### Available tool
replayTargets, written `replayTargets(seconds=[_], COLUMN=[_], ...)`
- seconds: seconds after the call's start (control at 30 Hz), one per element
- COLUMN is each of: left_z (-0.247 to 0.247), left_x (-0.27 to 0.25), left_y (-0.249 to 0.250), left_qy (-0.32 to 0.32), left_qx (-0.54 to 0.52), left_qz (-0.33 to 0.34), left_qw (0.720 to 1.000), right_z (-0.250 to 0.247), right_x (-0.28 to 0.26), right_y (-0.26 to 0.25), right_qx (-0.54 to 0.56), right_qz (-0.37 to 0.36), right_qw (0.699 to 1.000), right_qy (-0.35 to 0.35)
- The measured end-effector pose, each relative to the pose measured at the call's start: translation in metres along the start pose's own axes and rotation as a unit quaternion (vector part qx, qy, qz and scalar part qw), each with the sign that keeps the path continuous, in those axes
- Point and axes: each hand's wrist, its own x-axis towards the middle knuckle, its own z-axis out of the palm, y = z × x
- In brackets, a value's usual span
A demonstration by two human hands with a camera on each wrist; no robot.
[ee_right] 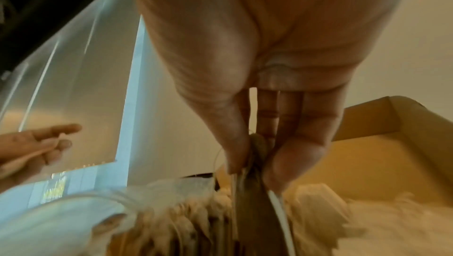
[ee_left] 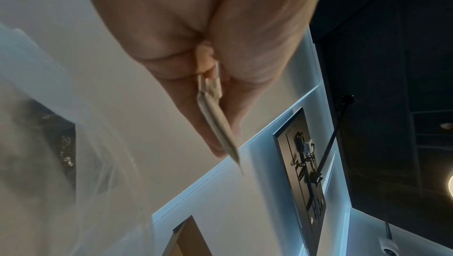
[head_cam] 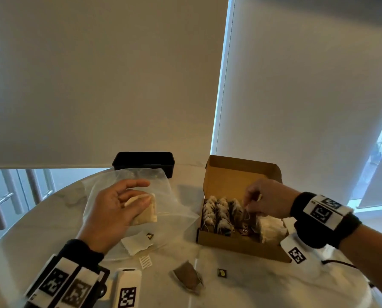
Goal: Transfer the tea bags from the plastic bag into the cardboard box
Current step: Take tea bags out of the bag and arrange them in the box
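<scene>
Tea bags (head_cam: pixel 218 215) are standing upright in rows inside the open cardboard box (head_cam: pixel 241 247), pale and crinkled, in the head view. The right hand (head_cam: pixel 267 202) is pinching one dark bag's top over the box, its long axis hanging downward. The left hand (head_cam: pixel 116 210) is holding a flat beige tea bag (head_cam: pixel 146 215) over the clear plastic bag (head_cam: pixel 170 203), thumb and fingers closing on it. From the left wrist, that tea bag (ee_left: pixel 218 122) is pointing away past the fingertips, edge-on. From the right wrist, the pinched bag (ee_right: pixel 257 202) is hanging vertically between thumb and fingers (ee_right: pixel 294 155).
</scene>
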Motion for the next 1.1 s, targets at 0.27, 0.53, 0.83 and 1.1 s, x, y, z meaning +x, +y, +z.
replayTargets(seconds=[0.27,0.53,0.83,1.1], left_z=[-0.002,-0.004,0.000,0.000], left_x=[0.003,0.004,0.004,0.003], left_y=[-0.014,-0.014,-0.015,-0.016], left_qy=[0.001,0.003,-0.004,-0.011], left_qx=[0.005,0.014,0.005,0.013], left_qz=[-0.026,-0.014,-0.019,-0.017], left_qw=[1.000,1.000,1.000,1.000], right_z=[0.023,0.024,0.023,0.027], right_x=[0.026,0.032,0.032,0.035], right_y=[-0.006,-0.006,-0.003,-0.007], right_qx=[-0.045,-0.031,0.048,0.058], right_qz=[0.031,0.043,0.070,0.089], right_qw=[0.998,0.998,0.994,0.993], right_qy=[-0.030,-0.041,-0.062,-0.048])
